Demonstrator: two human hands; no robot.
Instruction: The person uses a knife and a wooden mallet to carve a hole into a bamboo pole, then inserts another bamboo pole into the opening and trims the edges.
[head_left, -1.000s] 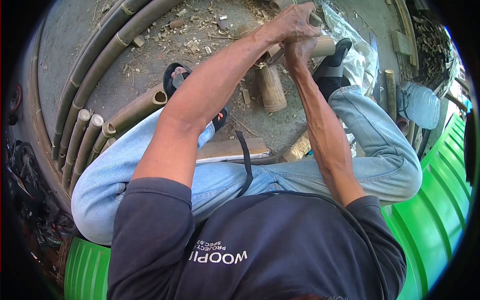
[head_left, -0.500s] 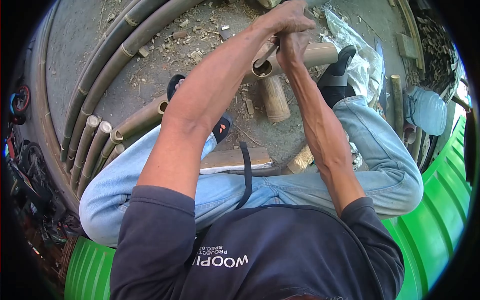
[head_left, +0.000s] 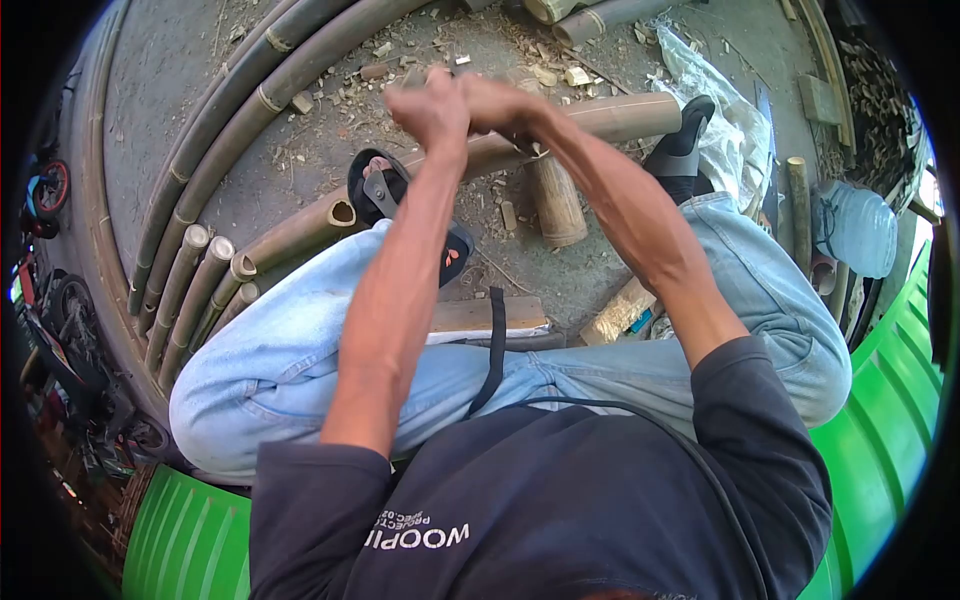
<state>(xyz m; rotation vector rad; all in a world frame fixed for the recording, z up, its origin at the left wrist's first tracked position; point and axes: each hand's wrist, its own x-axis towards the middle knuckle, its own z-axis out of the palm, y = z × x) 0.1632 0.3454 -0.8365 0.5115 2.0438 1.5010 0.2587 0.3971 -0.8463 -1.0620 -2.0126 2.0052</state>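
My left hand [head_left: 432, 112] is closed and blurred by motion, pressed up against my right hand [head_left: 495, 105]. The right fingers are curled as well; what the two hands grip is hidden behind them. Just below them a brown bamboo pole [head_left: 625, 115] lies crosswise, running from near my left foot to my right shoe. A cut opening in the pole, close under my right wrist, is mostly covered. Beneath the pole rests a short, thick bamboo piece [head_left: 560, 210].
Long bamboo poles [head_left: 255, 110] curve along the left, with cut bamboo lengths [head_left: 215, 265] by my left knee. Wood chips [head_left: 400, 75] litter the ground. To the right are a white plastic sack [head_left: 735, 130], a saw [head_left: 768, 130] and a clear water jug [head_left: 857, 228].
Both hands have swung left from over the pole's opening. The metal blade that showed between them at the opening is now hidden. My left arm has moved off my left foot.
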